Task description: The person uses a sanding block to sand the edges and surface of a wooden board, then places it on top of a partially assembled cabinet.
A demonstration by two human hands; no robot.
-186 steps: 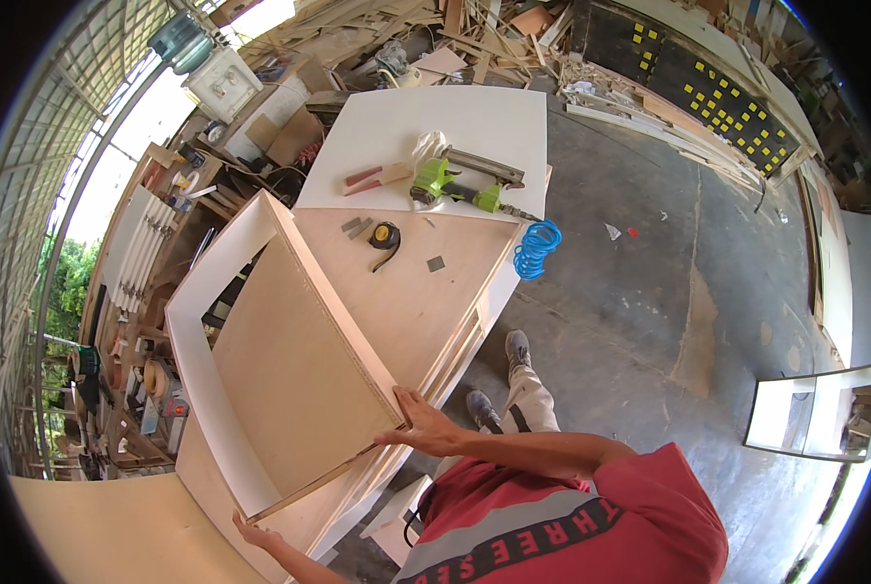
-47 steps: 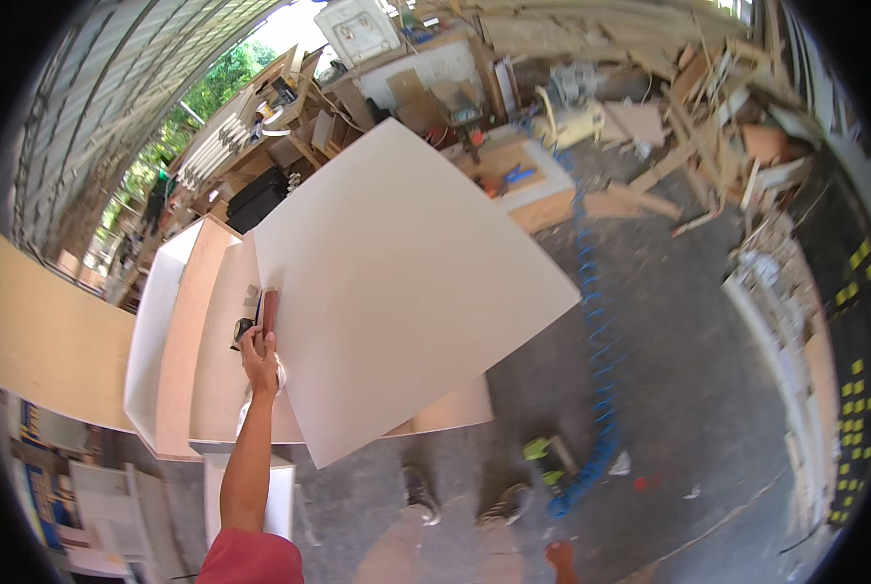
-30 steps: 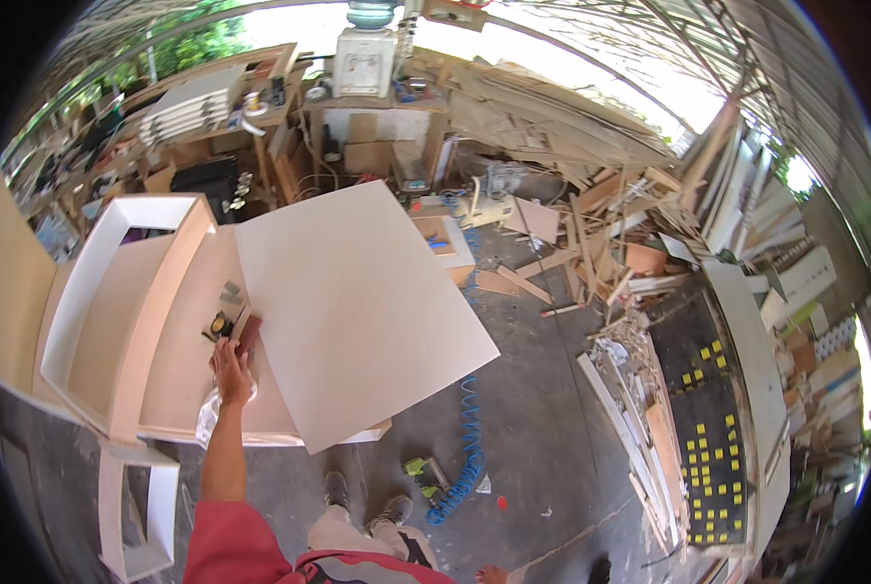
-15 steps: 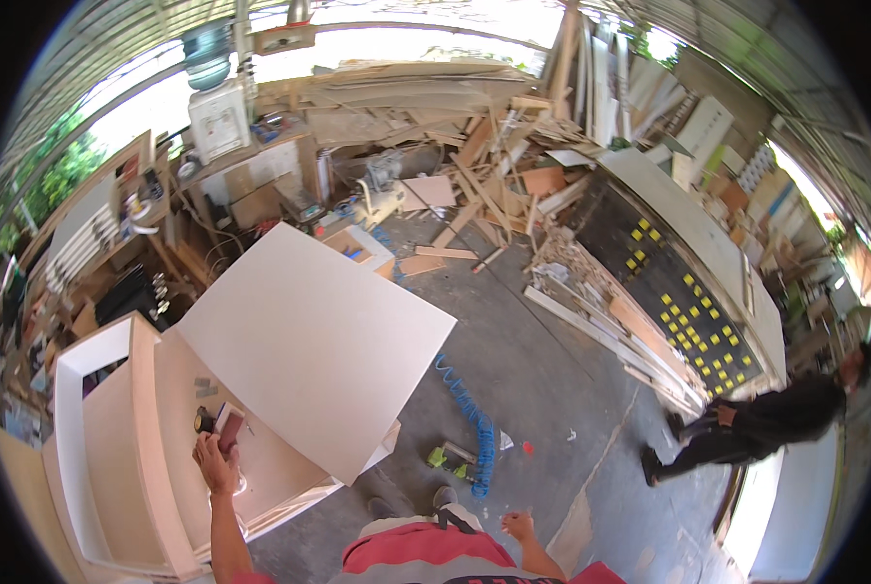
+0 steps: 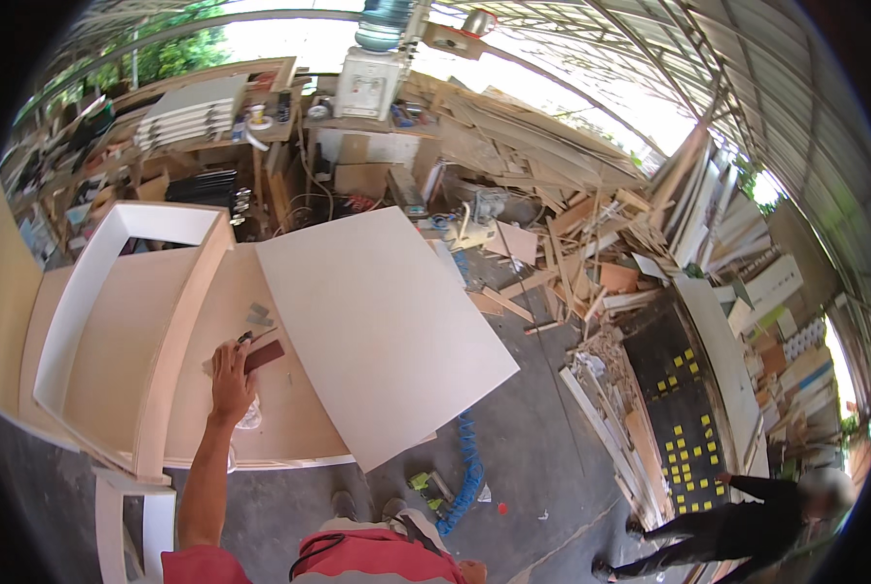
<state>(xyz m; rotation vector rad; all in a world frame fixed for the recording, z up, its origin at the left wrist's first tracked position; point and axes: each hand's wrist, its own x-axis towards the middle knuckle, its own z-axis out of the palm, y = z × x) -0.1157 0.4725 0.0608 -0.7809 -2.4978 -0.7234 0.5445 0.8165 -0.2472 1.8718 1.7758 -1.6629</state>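
Observation:
My left hand reaches over a light wooden cabinet that lies on its back. Its fingers are closed at one end of a flat reddish-brown block, which sticks out to their right. Just past the fingertips is a small dark object, partly hidden. Grey metal pieces lie a little farther off on the same panel. Near my wrist is a clear plastic item. A large white board rests across the cabinet's right side. Only part of my right hand shows at the lower edge, its fingers hidden.
A blue coiled hose and a green tool lie on the floor. Scrap wood is heaped beyond, near a compressor. Another person stands at right by a dark board with yellow squares. A white frame stands lower left.
My view has swung left, shifting the scene rightward. My left hand has moved farther over the panel, and the block now lies flatter. The other person has an arm stretched toward the dark board.

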